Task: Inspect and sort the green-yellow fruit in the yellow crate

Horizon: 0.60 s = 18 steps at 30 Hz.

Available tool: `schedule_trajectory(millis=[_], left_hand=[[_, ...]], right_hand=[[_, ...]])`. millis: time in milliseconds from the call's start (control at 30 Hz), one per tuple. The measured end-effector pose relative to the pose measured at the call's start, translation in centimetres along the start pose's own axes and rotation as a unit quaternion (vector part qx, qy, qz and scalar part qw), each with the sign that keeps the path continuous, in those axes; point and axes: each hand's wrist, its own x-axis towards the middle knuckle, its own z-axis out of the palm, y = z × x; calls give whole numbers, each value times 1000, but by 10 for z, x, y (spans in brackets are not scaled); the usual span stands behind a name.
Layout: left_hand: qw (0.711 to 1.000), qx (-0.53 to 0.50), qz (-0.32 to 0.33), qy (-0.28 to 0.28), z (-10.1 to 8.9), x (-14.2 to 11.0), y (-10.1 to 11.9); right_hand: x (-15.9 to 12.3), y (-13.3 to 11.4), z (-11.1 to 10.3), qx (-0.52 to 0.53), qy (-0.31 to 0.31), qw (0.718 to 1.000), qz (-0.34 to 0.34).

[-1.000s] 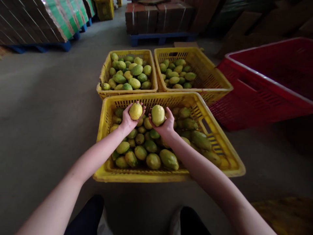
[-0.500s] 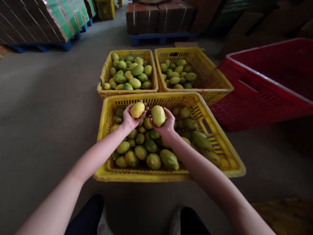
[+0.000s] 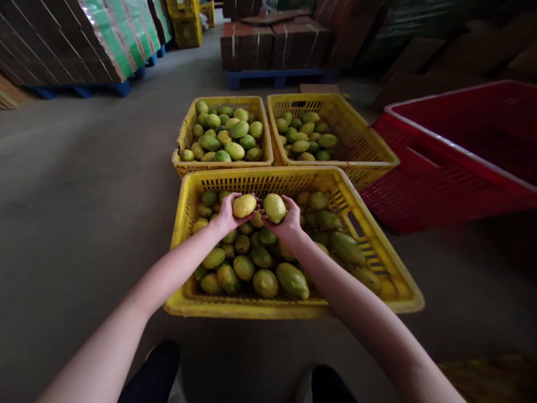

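Note:
Over the near yellow crate (image 3: 251, 310), my left hand (image 3: 227, 215) is closed around a yellow lemon (image 3: 244, 206). Close beside it, my right hand (image 3: 291, 223) cradles a paler, yellow-green lemon (image 3: 274, 208), thumb at its right side. The two fruits are a small gap apart. Below both hands lie many green and yellow lemons (image 3: 265, 283) in the same crate. My forearms cover part of that fruit.
Behind stand two more yellow crates with lemons, one left (image 3: 223, 163) and one right (image 3: 364, 131). A red crate (image 3: 419, 168) is at the right. Stacked cartons (image 3: 277, 47) rest on a blue pallet (image 3: 279, 77) at the back, and wrapped stacks (image 3: 119, 36) at the upper left.
The whole view has shifted, so the crates appear slightly lower. The left hand's lemon has turned a little to lie more sideways. Both hands keep hold of their fruit.

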Motion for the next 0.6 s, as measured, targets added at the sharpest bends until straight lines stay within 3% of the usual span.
schedule_trajectory(millis=[167,300,367,467,567,600], left_hand=[[980,176,-82,46,-2,5,-14],[944,294,-131,70,3,-2,-19],[942,317,-80,77,17,-6,-9],[953,286,79,60,55,-2,23],[952,234,196,24,96,18,59],[953,219,207,25,105,27,69]], right_hand=[[13,-9,-13,-24,39,998,-43],[7,-18,-10,11,78,995,-59],[2,-19,-6,23,87,994,-61],[-1,-14,-3,16,91,994,-49],[0,-5,-1,8,91,995,-30],[0,-3,-1,7,91,995,-28]])
